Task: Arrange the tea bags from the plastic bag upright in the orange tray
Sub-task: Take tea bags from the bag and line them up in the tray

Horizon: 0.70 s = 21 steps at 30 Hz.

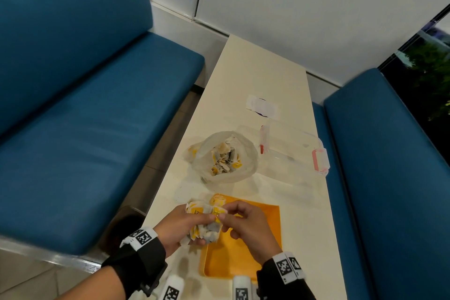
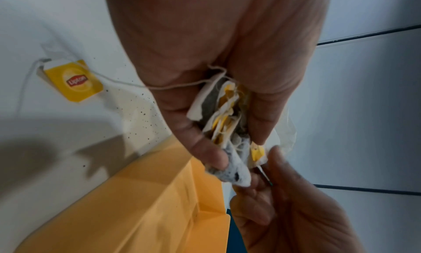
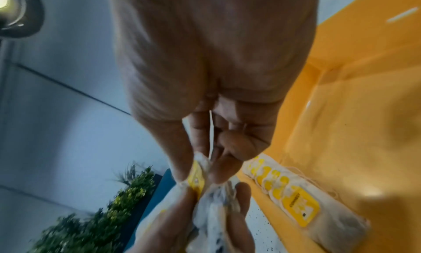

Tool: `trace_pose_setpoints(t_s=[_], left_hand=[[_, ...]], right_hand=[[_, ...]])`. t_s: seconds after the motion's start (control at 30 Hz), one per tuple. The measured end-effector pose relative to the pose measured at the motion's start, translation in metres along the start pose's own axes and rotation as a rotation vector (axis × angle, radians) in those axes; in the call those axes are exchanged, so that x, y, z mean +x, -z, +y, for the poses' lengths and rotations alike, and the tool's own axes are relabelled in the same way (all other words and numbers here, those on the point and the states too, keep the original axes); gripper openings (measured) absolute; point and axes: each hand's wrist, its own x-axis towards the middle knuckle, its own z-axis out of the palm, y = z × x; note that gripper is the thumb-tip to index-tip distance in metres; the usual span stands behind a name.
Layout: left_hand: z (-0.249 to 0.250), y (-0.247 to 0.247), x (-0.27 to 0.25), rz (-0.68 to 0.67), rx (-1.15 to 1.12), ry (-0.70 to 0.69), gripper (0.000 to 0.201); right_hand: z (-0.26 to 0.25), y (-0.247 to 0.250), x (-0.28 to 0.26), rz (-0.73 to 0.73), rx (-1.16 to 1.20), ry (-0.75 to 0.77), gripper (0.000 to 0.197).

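A café or diner booth: blue padded benches [image 1: 85, 129] flank a narrow cream table [image 1: 263, 75].

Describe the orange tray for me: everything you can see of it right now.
The orange tray is a shallow rectangular tray, plastic by its look, flat on the cream table beneath both hands. A short row of tea bags with yellow tags stands along its far-left wall; the rest of the floor is bare.
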Motion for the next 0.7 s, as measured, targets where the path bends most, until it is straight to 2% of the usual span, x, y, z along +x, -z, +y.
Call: trace_pose_setpoints(t_s=[0.1, 0.17, 0.33, 0.47, 0.7], left_hand=[[0.001, -0.003, 0.001, -0.04, 0.013, -0.009, 0.044], [0.002, -0.003, 0.002, -0.042, 0.009, -0.017, 0.04], [0.004, 0.01, 0.001, 0.029, -0.054, -0.022, 0.037], [0.004, 0.018, 0.001, 0.054, -0.061, -0.017, 0.038], [0.004, 0.018, 0.0, 0.076, -0.075, -0.015, 0.036]], right_hand=[[0.0, -0.001, 0.002, 0.04, -0.062, 0.039, 0.009], [-0.002, 0.002, 0.001, 0.054, -0.055, 0.049, 0.01], [0.002, 0.021, 0.006, 0.155, -0.239, 0.081, 0.011], [0.015, 0.031, 0.009, 0.119, -0.289, 0.039, 0.01], [0.039, 0.017, 0.011, -0.035, -0.298, -0.16, 0.01]])
